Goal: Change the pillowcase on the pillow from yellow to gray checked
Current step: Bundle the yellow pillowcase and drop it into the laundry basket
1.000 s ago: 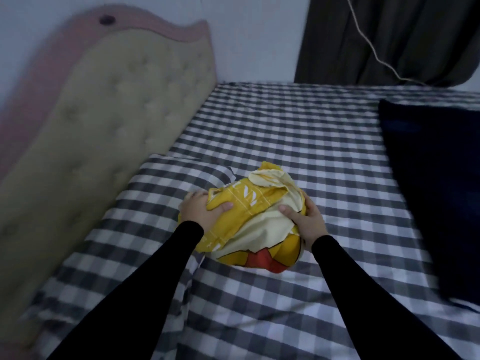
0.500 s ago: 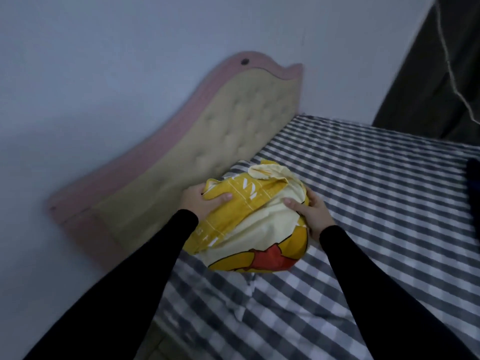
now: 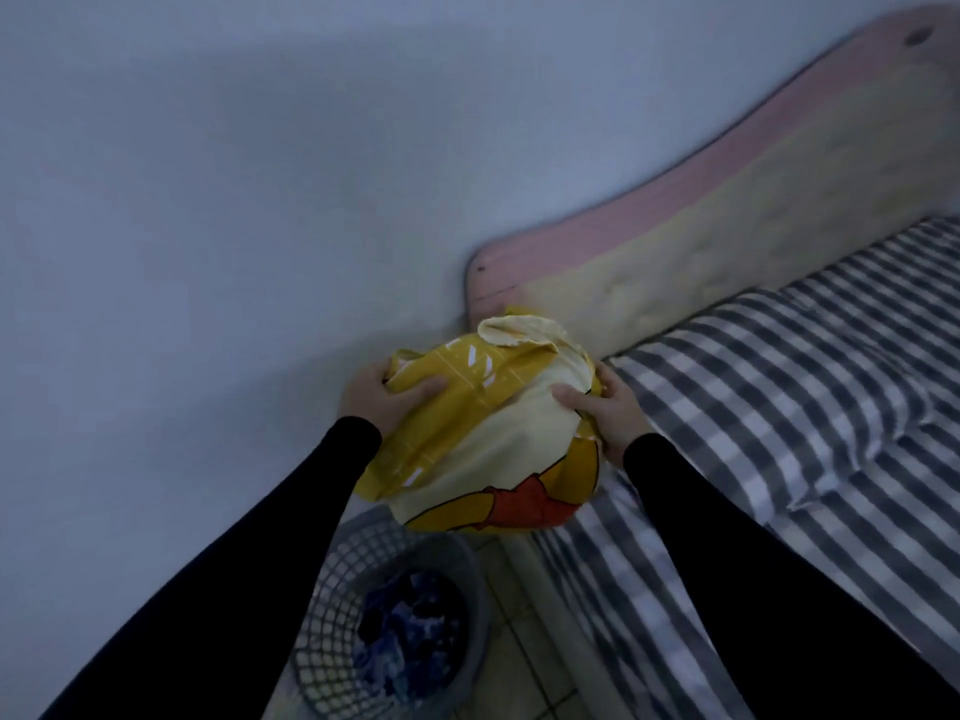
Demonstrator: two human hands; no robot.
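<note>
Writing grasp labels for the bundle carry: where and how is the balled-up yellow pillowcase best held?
Grip it at its two opposite flanks, coming in from each side. The yellow pillowcase is a loose, rounded bundle, so squeezing inward should keep the folds together. That is the hold shown: left hand and right hand clamp it from either side, thumbs on top, above the laundry basket.
</note>
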